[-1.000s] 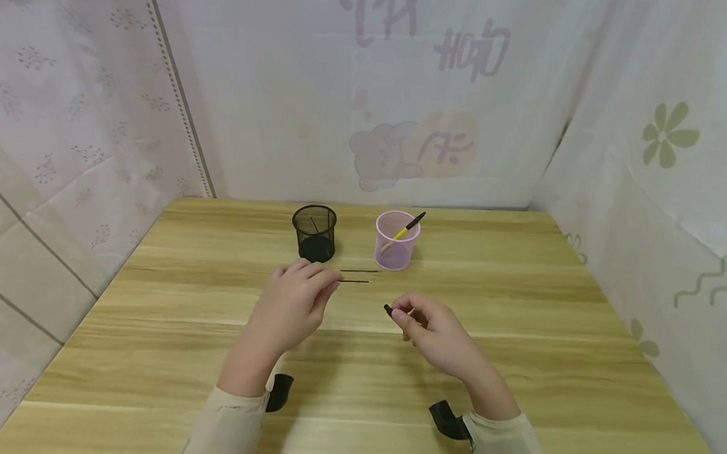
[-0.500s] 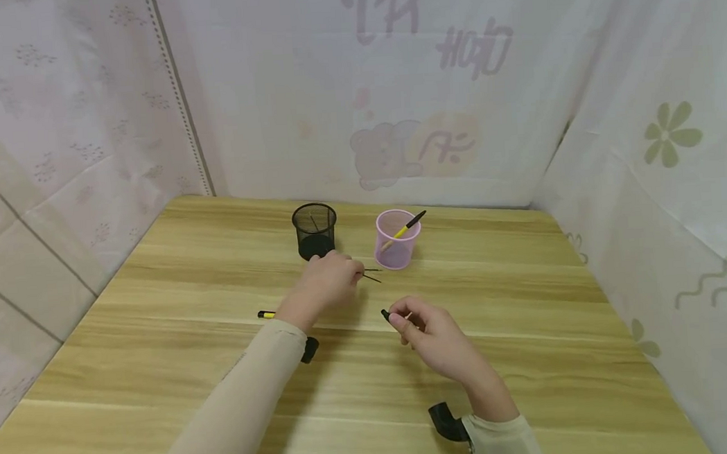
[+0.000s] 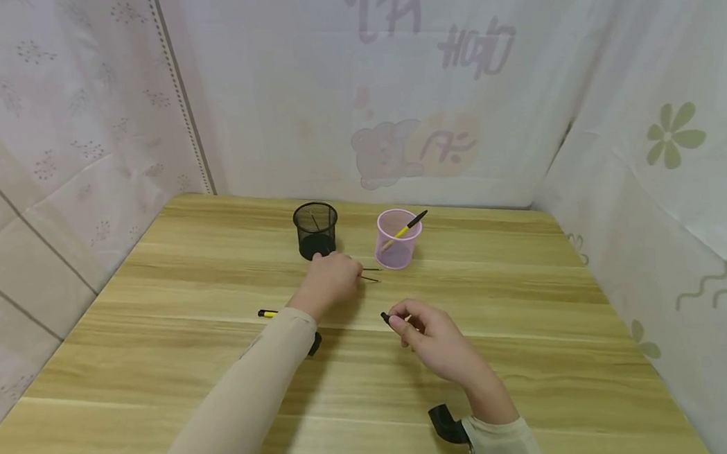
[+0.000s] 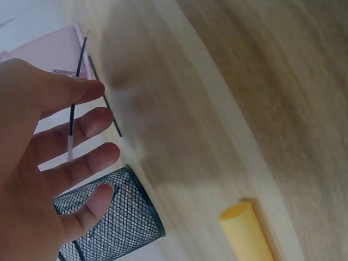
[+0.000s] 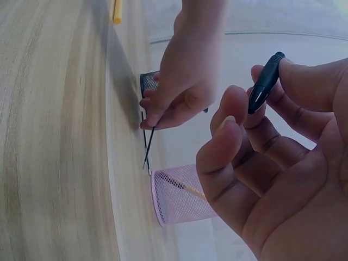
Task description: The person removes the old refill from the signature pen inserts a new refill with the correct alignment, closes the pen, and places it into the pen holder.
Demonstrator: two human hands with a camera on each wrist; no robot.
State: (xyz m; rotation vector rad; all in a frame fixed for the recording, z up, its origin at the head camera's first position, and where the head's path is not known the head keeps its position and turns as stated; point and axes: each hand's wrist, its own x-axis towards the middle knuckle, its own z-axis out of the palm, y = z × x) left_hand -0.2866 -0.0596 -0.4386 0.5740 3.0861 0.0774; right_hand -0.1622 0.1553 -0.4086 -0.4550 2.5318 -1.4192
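My left hand [image 3: 332, 281] pinches a thin black pen refill [image 4: 71, 119] between thumb and forefinger, its other fingers spread loosely. A second refill [image 4: 112, 113] lies on the table beside that hand. In front of the near edge of the cups, my right hand [image 3: 435, 337] holds a small black tapered pen tip [image 5: 265, 81] between thumb and fingers; its ridged end points up in the right wrist view. A yellow pen barrel [image 3: 269, 314] with a black end lies on the table to the left, partly covered by the left sleeve in the head view.
At the back of the table [image 3: 534, 355] stand a black mesh pen cup [image 3: 316, 231] with a thin stick inside and a pink mesh pen cup [image 3: 394, 249]. A yellow and black pen [image 3: 410, 225] leans in the pink one. Printed curtains [image 3: 305, 85] enclose the back and sides.
My left hand has shifted right along the table with its forearm, and the yellow barrel has come into view behind it. The right hand has dipped very slightly, still holding the pen tip.
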